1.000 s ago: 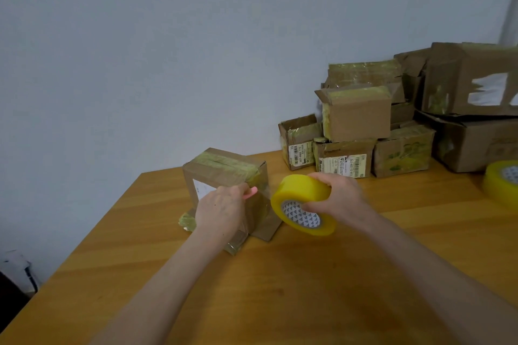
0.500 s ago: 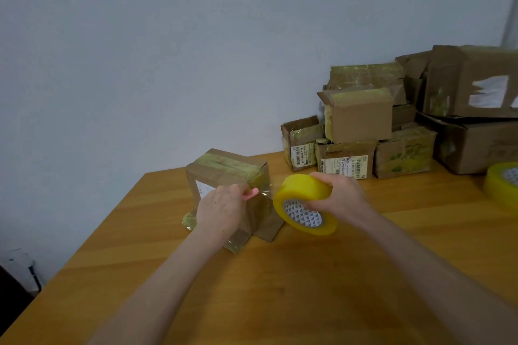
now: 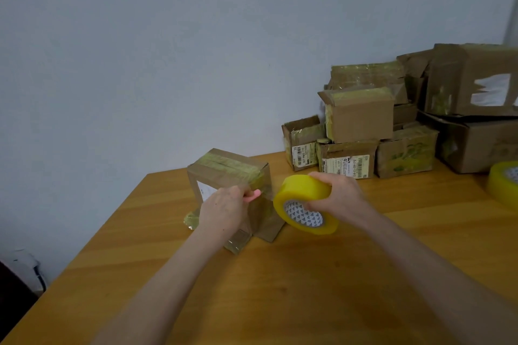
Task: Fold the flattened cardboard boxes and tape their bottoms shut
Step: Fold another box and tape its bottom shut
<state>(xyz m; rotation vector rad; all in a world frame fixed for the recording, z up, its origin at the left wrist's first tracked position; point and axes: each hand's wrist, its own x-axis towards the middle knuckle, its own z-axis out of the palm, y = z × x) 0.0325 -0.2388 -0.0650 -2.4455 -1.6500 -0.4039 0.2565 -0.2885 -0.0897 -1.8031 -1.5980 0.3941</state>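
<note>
A wooden table [image 3: 280, 288] with a warm orange grain is seen from above, set against a plain pale wall [image 3: 168, 50]. A dark object [image 3: 11, 280], too blurred to identify, is seen at the lower left beside the table.

The left hand [image 3: 221, 210] is held against the near side of a small cardboard box [image 3: 232, 173], its fingers curled round a thin pink tool [image 3: 253, 194] whose tip points right. A yellow tape roll [image 3: 302, 198] is gripped by the right hand [image 3: 339, 196], fingers wrapped over its rim; the roll is tilted and raised off the table, just right of the box. A strip of clear tape [image 3: 267, 193] appears to be stretched between roll and box.

The box stands near the table's far left corner, its upper face covered with yellowish tape and its lower flaps splayed on the wood. Its inside cannot be seen.

A pile of taped boxes [image 3: 358, 117] is stacked against the wall at the right; their contents are hidden. A second tape roll [image 3: 504, 184] is cut off by the right edge.
</note>
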